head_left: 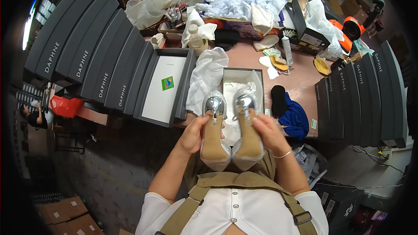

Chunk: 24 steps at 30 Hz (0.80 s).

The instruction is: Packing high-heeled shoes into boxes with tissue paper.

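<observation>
My left hand (191, 136) is closed round the side of a silvery high-heeled shoe (212, 141), which has its tan sole turned up and its pointed toe toward me. Its pair, a second high-heeled shoe (248, 141), is gripped the same way by my right hand (269, 133). The shoes are side by side, toes almost touching, with shiny silver heels at the far end. Thin clear wrapping covers part of the right one. Just beyond them, an open shoebox (262, 78) with white paper inside lies on the table, partly hidden by the shoes.
Tall stacks of dark grey shoeboxes stand at left (93, 61) and right (370, 100). A box lid (159, 91) with a green sticker leans beside white tissue paper (209, 76). Blue cloth (296, 115), a white tube (287, 52) and crumpled paper (244, 2) lie farther back.
</observation>
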Motion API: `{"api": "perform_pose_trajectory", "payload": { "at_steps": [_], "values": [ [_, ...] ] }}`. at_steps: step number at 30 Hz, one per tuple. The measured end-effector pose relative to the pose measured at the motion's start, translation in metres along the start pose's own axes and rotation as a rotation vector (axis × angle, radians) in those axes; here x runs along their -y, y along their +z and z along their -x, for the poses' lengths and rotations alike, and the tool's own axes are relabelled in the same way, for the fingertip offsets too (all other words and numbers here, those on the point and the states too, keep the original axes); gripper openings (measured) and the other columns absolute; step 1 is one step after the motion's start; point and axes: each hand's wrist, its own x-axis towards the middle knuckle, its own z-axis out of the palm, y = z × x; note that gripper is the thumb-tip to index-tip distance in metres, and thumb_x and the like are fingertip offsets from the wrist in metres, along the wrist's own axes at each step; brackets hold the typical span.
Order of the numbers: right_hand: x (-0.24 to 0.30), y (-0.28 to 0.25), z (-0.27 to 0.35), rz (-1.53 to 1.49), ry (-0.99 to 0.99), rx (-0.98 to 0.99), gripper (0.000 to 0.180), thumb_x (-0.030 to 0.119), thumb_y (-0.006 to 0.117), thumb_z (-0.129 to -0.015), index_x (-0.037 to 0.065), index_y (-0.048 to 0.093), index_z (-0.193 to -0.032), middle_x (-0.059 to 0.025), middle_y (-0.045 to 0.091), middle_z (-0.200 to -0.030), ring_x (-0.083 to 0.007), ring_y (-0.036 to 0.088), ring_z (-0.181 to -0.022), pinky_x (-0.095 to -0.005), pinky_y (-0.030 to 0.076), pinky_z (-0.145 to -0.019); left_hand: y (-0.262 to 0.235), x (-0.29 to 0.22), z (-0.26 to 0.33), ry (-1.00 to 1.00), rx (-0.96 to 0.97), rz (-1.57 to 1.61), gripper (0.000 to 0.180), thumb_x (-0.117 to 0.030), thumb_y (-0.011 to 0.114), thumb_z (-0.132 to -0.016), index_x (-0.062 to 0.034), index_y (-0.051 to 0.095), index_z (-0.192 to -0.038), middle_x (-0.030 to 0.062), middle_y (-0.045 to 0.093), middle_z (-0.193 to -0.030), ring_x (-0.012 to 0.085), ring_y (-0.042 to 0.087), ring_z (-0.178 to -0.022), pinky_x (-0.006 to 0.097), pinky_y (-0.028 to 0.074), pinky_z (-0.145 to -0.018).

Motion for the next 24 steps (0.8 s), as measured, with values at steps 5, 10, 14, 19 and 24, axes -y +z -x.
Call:
{"api": "perform_pose_trajectory", "payload": {
  "at_steps": [5,10,14,19,24],
  "values": [
    [0.059,-0.113,0.015,0.478,-0.242,-0.402,0.023,0.022,0.054,-0.096,0.001,0.056,-0.087,0.002,0.054,-0.073,-0.004,0.046,-0.066,-0.0243,0.039,-0.055,-0.006,-0.001,0.003,-0.007,-0.024,-0.003,0.038,-0.029,0.034,-0.097,-0.0042,0.05,-0.122,0.0171,0.064,-0.1,0.0271,0.067,-0.08,0.038,0.056,-0.072],
    [-0.02,-0.243,-0.018,1.526,0.018,-0.659,0.027,0.026,0.056,-0.092,-0.001,0.06,-0.093,-0.0221,0.06,-0.075,-0.0393,0.06,-0.072,-0.0451,0.048,-0.069,0.012,-0.007,-0.002,-0.044,-0.004,-0.101,0.034,-0.027,0.04,-0.096,-0.0031,0.052,-0.117,0.0153,0.064,-0.098,0.0255,0.067,-0.08,0.036,0.056,-0.071],
    [0.011,-0.184,-0.036,1.499,-0.356,-0.734,0.033,0.026,0.062,-0.088,-0.003,0.061,-0.103,-0.0233,0.063,-0.1,-0.0406,0.059,-0.095,-0.0476,0.048,-0.079,0.021,-0.018,0.003,0.063,0.099,-0.843,0.028,-0.021,0.058,-0.09,-0.0011,0.055,-0.11,0.0132,0.063,-0.094,0.0272,0.066,-0.078,0.036,0.053,-0.072],
    [0.031,-0.056,-0.049,0.539,-0.038,0.767,0.077,0.043,0.068,-0.085,-0.005,0.039,-0.138,-0.0199,0.058,-0.125,-0.0212,0.06,-0.106,-0.034,0.048,-0.092,0.076,-0.034,0.001,0.087,0.614,-1.913,0.017,-0.014,0.062,-0.081,-0.001,0.058,-0.092,0.0159,0.062,-0.089,0.0347,0.064,-0.084,0.043,0.052,-0.07],
    [0.005,-0.03,-0.013,0.171,0.178,0.851,0.094,0.028,0.075,-0.081,0.001,0.016,-0.149,-0.0158,0.046,-0.136,-0.0221,0.048,-0.121,-0.0346,0.032,-0.107,0.084,-0.08,-0.049,0.449,0.784,-1.645,0.017,-0.011,0.062,-0.081,-0.0003,0.061,-0.095,0.015,0.062,-0.089,0.0347,0.064,-0.079,0.044,0.051,-0.07]
  ]
}}
